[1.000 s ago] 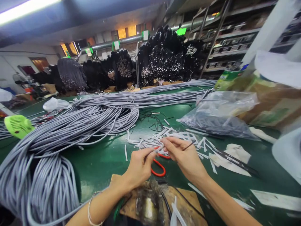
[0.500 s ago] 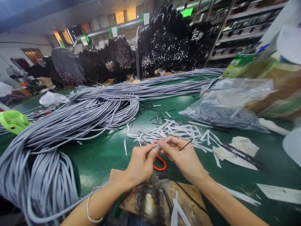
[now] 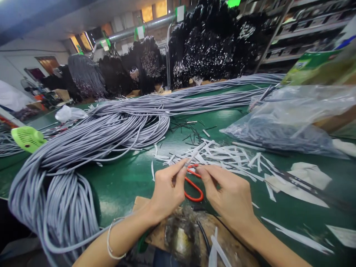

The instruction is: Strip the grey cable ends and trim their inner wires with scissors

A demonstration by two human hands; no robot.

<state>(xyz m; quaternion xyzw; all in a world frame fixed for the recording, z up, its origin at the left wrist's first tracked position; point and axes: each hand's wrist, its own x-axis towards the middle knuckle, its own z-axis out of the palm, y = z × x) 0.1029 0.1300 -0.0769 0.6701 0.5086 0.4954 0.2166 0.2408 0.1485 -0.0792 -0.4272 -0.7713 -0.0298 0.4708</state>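
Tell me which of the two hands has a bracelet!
The left hand: a thin, pale bracelet loops around the arm behind it. The right hand has none in view.

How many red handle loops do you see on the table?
2. The nearer loop lies between the left hand and right hand; the farther loop sits just beyond it, partly covered by fingertips. Others could be hidden under the hands.
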